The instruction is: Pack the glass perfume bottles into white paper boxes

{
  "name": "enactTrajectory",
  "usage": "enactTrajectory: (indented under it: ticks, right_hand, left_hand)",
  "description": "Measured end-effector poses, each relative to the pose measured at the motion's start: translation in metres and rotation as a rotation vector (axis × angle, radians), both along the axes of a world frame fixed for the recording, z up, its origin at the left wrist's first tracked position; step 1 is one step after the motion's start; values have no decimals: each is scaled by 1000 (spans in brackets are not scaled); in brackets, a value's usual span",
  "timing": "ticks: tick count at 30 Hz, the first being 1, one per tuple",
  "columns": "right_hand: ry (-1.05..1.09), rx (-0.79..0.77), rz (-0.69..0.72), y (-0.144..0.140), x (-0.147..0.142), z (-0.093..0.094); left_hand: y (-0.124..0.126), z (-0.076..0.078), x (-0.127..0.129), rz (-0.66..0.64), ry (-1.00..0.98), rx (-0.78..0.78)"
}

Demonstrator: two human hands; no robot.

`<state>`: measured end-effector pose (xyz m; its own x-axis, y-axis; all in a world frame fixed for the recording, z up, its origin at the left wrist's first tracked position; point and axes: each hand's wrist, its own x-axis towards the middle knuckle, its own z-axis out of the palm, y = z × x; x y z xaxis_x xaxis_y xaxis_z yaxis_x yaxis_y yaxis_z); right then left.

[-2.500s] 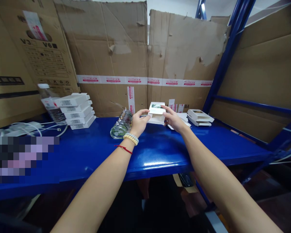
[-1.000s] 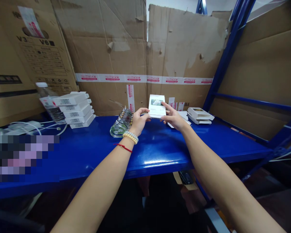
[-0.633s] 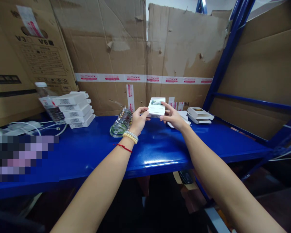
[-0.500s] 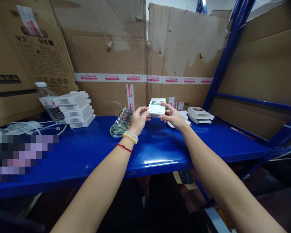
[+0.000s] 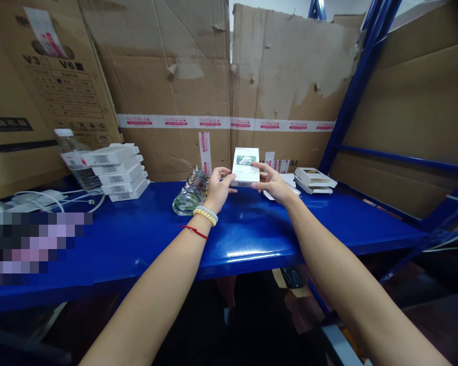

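Note:
Between both hands, above the blue shelf (image 5: 252,234), I hold a small white box (image 5: 246,166) with a picture on its top face and a barcode on the edge toward me. My left hand (image 5: 220,188) grips its left side, thumb on top. On the right side my right hand (image 5: 272,182) holds it, a finger lying across the top and the thumb at the lower edge. Just left of my left hand lies a ribbed clear glass object (image 5: 190,195) with metal fittings. White paper or flattened card (image 5: 290,182) lies behind my right hand.
A stack of white barcoded boxes (image 5: 118,173) stands at left beside a clear bottle (image 5: 76,160) and white cables (image 5: 48,199). More white boxes (image 5: 313,179) lie at right. Cardboard sheets (image 5: 168,76) wall the back, and a blue post (image 5: 356,81) rises at right.
The white box has tilted up toward me, its far edge rising, so more of the top picture shows. Both hands stay in nearly the same place.

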<state>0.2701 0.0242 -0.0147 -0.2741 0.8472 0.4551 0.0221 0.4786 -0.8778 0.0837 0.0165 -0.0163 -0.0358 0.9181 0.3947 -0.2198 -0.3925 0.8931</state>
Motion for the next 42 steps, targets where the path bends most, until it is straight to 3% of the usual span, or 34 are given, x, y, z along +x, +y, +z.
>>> enactTrajectory:
  ticks: [6, 8, 10, 12, 15, 18, 22, 27, 31, 34, 38, 42]
  right_hand:
    - [21, -8, 197, -4, -2, 1]
    - [50, 39, 144, -1, 0, 2]
    - [68, 132, -93, 4, 7, 2]
    - [14, 196, -484, 10, 17, 2]
    - [-257, 99, -989, 14, 30, 2]
    - [-576, -88, -1152, 10, 35, 0]
    - [-795, -261, -1195, 6, 33, -2]
    - [-851, -429, -1144, 10, 36, -6]
    - [-885, -466, -1079, 14, 40, -8]
    - [-832, -386, -1104, 13, 39, -7]
    - [-589, -144, -1109, 10, 35, 0]
    - [-314, 121, -971, 11, 29, 1]
  left_hand:
    - [3, -3, 2, -34, 1, -107]
    - [6, -6, 2, -19, 26, -62]
    - [9, -8, 0, 16, 90, -19]
    - [13, -12, -3, 42, 213, -11]
    - [16, -19, -8, 98, 497, -13]
    - [18, -24, -12, 128, 743, -5]
    - [16, -25, -13, 123, 851, -6]
    - [12, -21, -13, 122, 887, 8]
    - [10, -19, -12, 125, 902, 9]
    - [7, -18, -12, 130, 905, 18]
    - [3, -15, -10, 150, 867, 20]
    - [1, -14, -8, 195, 788, 32]
